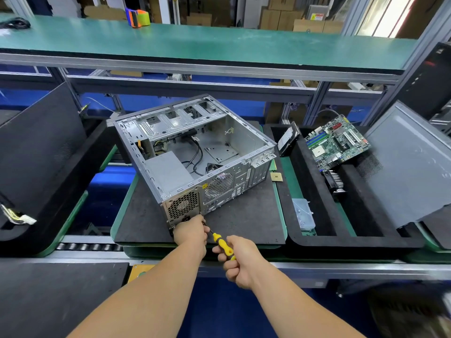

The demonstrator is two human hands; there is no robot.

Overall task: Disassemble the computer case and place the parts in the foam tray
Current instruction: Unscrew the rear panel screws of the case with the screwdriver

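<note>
Computer case (pixel 192 152), open, frame centre on black mat; right hand (pixel 240 261) grip clamped on yellow screwdriver (pixel 223 245), left hand (pixel 191 231) pinching near its tip at the power supply (pixel 181 206) corner: likely risk, tip slipping off screw, dropped fastener.

Computer case (pixel 227 132): bare matt grey metal. Foam tray (pixel 296 164): black, matt. Screwdriver (pixel 223 245) handle: glossy plastic.
</note>
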